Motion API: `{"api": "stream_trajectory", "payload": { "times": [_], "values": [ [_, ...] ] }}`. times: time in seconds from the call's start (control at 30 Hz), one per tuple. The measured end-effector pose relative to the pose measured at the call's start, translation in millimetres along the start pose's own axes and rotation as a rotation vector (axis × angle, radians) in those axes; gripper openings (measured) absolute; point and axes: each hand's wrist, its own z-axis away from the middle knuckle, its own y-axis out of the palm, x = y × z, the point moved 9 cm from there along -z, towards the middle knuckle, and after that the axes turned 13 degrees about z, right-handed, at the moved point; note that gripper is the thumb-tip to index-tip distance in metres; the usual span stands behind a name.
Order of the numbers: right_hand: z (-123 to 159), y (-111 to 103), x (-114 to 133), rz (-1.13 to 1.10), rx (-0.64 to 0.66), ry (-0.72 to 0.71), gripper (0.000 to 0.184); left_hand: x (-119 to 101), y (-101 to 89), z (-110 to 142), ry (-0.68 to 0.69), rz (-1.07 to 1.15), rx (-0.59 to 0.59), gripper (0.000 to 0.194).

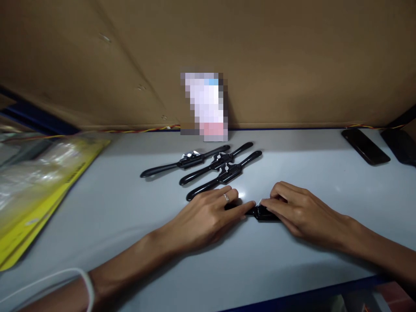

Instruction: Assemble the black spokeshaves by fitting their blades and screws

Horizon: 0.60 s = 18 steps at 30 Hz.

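Observation:
A black spokeshave lies on the grey table in front of me. My left hand, with a ring on one finger, is closed over its left handle, the index finger reaching toward the body. At the middle, my right hand has thumb and fingers pinched together beside a small pale edge, perhaps the blade. The right hand hides the far handle. Just beyond my left hand three more black spokeshaves lie slanted side by side: a near one, a middle one and a far one, each with silver metal parts at its centre.
Clear plastic packaging with yellow cards covers the table's left side. A dark phone and another dark flat object lie at the back right. A blurred-out upright item leans on the cardboard wall. A white cable crosses my left forearm.

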Motion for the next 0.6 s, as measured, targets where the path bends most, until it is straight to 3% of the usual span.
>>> {"api": "stream_trajectory", "payload": {
  "times": [0.23,0.5,0.6],
  "values": [
    [-5.4,6.3,-0.1,-0.071,-0.018,0.049,0.034,-0.3,-0.8,-0.5,-0.006,-0.014,-0.003,0.028],
    [-7.8,12.2,-28.8,-0.499,0.050,0.397,0.015,-0.2,-0.7,-1.4,-0.007,0.021,-0.005,0.030],
    [-7.8,10.3,-33.6,-0.502,0.033,0.417,0.016,-0.8,-0.4,-0.9,0.000,0.016,-0.005,0.030]
  ]
}}
